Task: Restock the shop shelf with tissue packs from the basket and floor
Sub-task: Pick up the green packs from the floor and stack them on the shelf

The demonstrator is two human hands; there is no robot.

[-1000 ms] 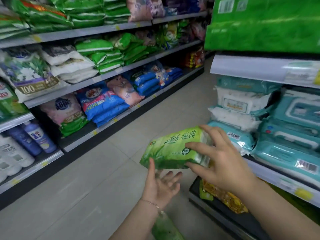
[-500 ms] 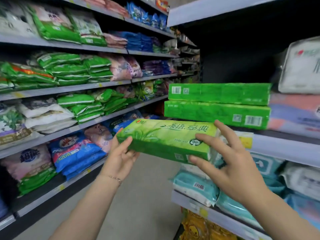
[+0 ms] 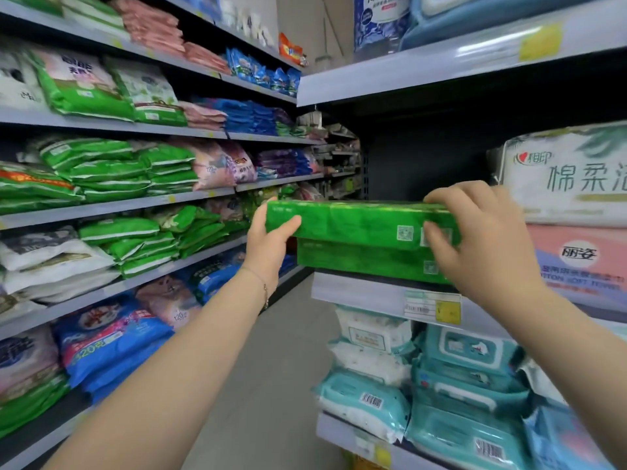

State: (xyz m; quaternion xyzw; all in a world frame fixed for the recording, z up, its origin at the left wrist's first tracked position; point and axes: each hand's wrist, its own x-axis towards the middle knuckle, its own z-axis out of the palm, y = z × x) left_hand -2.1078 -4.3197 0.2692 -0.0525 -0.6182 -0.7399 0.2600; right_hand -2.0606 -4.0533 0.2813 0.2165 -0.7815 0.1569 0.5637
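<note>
Hands at either end of a green tissue pack point(image 3: 359, 222) as a person seats it on a second green pack point(image 3: 369, 262) lying on the right-hand shelf point(image 3: 356, 293); the left hand point(image 3: 271, 239) grasps the pack's nine o'clock end, thumb across the front face, while the right hand point(image 3: 481, 245) clasps the three o'clock end, fingers hooked over the top edge and thumb on the front beside a printed code. The held pack appears to rest on the one beneath, its left end jutting past it toward nine o'clock; doing this step well probably means sliding it toward three o'clock until the ends line up, keeping it level and square to the shelf lip, and letting go only once the stack sits flat, since slick film on slick film could let the top pack skate off. Both packs are long, flat-sided bricks in glossy green wrap that should give a little under the fingers; at three o'clock of them a soft white cotton-tissue bale point(image 3: 570, 178) sits above a pink pack point(image 3: 583, 262); at six o'clock, below the shelf's yellow price tag point(image 3: 448, 312), lie puffy teal wet-wipe pouches point(image 3: 471, 354) with flip lids.
</note>
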